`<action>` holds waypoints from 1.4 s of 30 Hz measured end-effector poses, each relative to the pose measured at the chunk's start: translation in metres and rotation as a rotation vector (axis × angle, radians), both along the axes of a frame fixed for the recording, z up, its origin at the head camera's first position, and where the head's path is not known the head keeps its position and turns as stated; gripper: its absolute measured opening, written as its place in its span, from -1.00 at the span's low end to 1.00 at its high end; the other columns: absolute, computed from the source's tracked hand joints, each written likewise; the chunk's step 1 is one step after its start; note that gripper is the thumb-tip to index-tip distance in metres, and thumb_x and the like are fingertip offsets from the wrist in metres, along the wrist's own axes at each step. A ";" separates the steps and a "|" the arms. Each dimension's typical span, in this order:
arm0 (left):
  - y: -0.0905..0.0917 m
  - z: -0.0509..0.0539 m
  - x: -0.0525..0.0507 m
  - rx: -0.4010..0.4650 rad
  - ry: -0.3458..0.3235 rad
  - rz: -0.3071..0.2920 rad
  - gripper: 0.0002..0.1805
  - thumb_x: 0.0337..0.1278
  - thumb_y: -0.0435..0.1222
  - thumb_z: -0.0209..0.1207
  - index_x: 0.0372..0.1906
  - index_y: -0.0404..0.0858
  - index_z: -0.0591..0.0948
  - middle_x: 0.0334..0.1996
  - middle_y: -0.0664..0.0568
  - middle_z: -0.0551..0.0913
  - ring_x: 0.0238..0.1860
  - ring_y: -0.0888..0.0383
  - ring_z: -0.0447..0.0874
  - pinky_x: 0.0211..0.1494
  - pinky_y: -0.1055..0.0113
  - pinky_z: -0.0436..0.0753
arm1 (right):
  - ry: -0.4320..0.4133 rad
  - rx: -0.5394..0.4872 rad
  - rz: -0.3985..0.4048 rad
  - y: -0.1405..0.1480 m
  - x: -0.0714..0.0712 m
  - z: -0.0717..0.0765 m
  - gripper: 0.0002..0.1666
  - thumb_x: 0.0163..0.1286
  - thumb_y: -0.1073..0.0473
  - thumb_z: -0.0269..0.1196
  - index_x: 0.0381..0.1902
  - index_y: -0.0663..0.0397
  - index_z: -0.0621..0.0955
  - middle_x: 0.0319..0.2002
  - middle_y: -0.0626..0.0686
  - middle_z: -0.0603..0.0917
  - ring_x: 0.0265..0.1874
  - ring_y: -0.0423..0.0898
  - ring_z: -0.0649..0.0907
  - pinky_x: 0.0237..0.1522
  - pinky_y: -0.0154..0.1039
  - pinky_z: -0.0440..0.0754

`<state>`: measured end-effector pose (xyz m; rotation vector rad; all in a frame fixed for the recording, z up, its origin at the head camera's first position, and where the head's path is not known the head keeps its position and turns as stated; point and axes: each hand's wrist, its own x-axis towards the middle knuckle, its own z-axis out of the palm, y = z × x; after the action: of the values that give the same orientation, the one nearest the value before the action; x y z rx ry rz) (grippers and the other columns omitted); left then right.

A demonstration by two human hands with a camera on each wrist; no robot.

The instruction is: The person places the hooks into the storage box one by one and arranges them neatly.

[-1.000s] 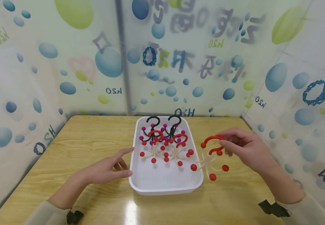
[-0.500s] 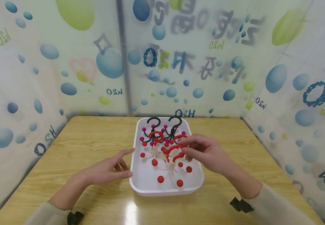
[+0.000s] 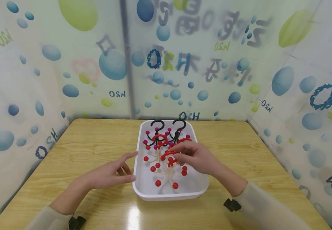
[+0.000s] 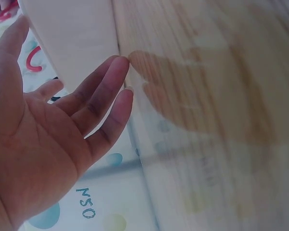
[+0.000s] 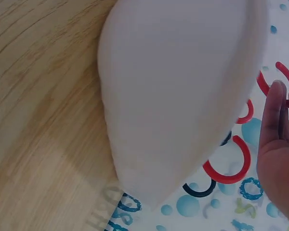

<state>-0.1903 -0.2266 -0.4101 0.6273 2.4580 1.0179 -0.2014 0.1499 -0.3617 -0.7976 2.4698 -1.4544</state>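
My right hand [image 3: 197, 158] pinches the red hook-shaped handle of a head massager [image 3: 169, 173] with cream legs and red ball tips. It hangs over or stands in the near part of a white tray [image 3: 180, 195]; I cannot tell whether it touches the bottom. Behind it in the tray are two similar red-handled massagers, one [image 3: 158, 153] at left, the other [image 3: 184, 140] mostly hidden by my right hand. Two black massagers [image 3: 156, 135] with magenta tips fill the far end. My left hand [image 3: 108, 174] has its thumb and index finger at the tray's left rim, fingers loosely extended.
The tray stands on a wooden table [image 3: 102, 140] with bare wood on both sides. Patterned curtain-like walls [image 3: 91, 64] with blue and green dots enclose the table's back and sides. In the right wrist view the tray's outer wall [image 5: 173, 96] covers much of the picture.
My right hand has carried the red-handled massager leftward from beside the tray's right edge to over its near middle, keeping hold of the handle. My left hand has stayed at the left rim.
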 end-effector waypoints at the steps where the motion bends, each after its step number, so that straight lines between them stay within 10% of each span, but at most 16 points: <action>1: 0.000 0.000 0.000 0.000 -0.002 0.001 0.00 0.50 0.12 0.35 0.79 0.02 0.08 0.01 0.00 0.75 -0.04 0.10 0.73 0.01 0.15 0.71 | -0.006 0.007 0.004 0.000 -0.001 -0.002 -0.69 0.61 0.17 0.36 0.23 0.02 0.77 0.02 0.13 0.80 -0.22 -0.08 0.82 -0.03 0.02 0.86; 35: -0.002 -0.001 0.001 -0.026 -0.014 0.021 -0.01 0.50 0.14 0.34 0.80 0.11 0.07 0.07 0.01 0.73 0.00 0.11 0.71 0.02 0.15 0.72 | -0.027 0.074 -0.037 0.022 -0.008 -0.006 -0.59 0.61 0.14 0.37 0.36 -0.12 0.72 0.17 0.18 0.79 -0.18 0.07 0.86 -0.06 -0.20 0.84; 42: 0.003 0.012 0.004 -0.077 0.130 0.098 -0.05 0.48 0.20 0.31 0.77 0.00 0.20 0.43 -0.17 0.58 0.21 -0.06 0.71 0.08 0.04 0.77 | 0.115 0.124 -0.199 0.060 -0.009 0.007 -0.59 0.68 0.07 0.30 0.38 -0.01 0.68 0.18 0.16 0.79 -0.09 0.09 0.81 -0.09 -0.28 0.80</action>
<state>-0.1864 -0.2235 -0.3984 0.5693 2.6512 0.9406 -0.2109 0.2098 -0.3548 -0.6447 2.7644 -1.3314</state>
